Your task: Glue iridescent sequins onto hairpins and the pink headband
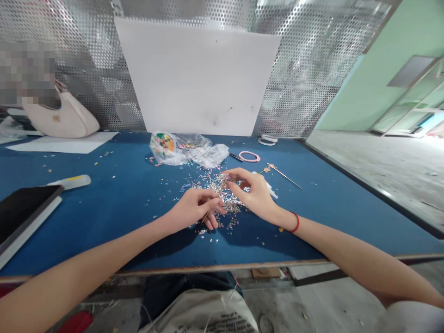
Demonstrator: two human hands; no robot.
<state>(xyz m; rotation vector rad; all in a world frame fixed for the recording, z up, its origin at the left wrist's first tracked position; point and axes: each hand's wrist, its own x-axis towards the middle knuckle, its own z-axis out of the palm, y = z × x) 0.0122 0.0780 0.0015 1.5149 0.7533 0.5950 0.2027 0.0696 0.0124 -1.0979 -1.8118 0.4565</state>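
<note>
My left hand [196, 208] holds a thin gold-coloured stick [207, 215] low in its fingers, above a scatter of multicoloured sequins [222, 196] on the blue table. My right hand [251, 192] pinches near the stick's upper end, though the fingers hide what lies there. A white nozzled tube [271, 190] pokes out from behind my right hand. Nearby, a gold hair stick with a small ornament [280, 176] lies on the table. A red string bracelet [295, 222] circles my right wrist.
A clear plastic bag with ornaments [189, 150], black scissors [236, 157], a pink ring [249, 157] and white tape [267, 140] lie at the table's back. A black tablet [24, 217] sits at left. A white board [197, 76] and perforated metal stand behind.
</note>
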